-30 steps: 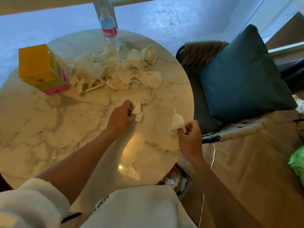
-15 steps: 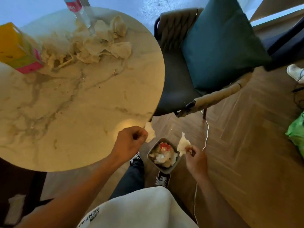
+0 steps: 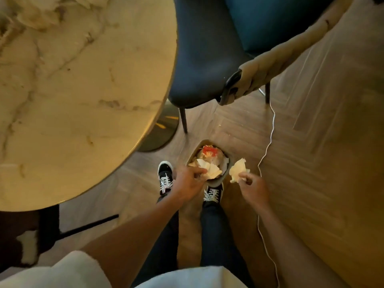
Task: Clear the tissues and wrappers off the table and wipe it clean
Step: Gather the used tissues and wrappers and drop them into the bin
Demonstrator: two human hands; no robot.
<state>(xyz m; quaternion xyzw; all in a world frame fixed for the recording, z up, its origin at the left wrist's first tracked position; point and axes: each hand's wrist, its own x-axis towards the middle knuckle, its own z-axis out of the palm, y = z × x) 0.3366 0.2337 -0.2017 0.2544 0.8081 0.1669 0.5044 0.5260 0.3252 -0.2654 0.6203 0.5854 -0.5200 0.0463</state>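
Note:
A small grey bin (image 3: 220, 179) stands on the wooden floor by my feet, filled with crumpled tissues and a red wrapper (image 3: 209, 151). My left hand (image 3: 190, 181) is over the bin's near rim and pinches a white tissue (image 3: 212, 170) above the rubbish. My right hand (image 3: 252, 185) is just right of the bin and pinches another crumpled tissue (image 3: 238, 170) outside the rim. The round marble table (image 3: 83, 96) fills the upper left; a pile of tissues (image 3: 37, 11) shows at its far top edge.
A dark blue chair (image 3: 207, 59) with a teal cushion stands right of the table. A thin white cable (image 3: 268, 146) runs down the floor past my right arm. My two black shoes (image 3: 165, 176) stand beside the bin. The table's brass base (image 3: 164, 129) is underneath.
Both hands carried their tissues off the table and down to the bin. My left hand is now over the bin. My view tilted down toward the floor.

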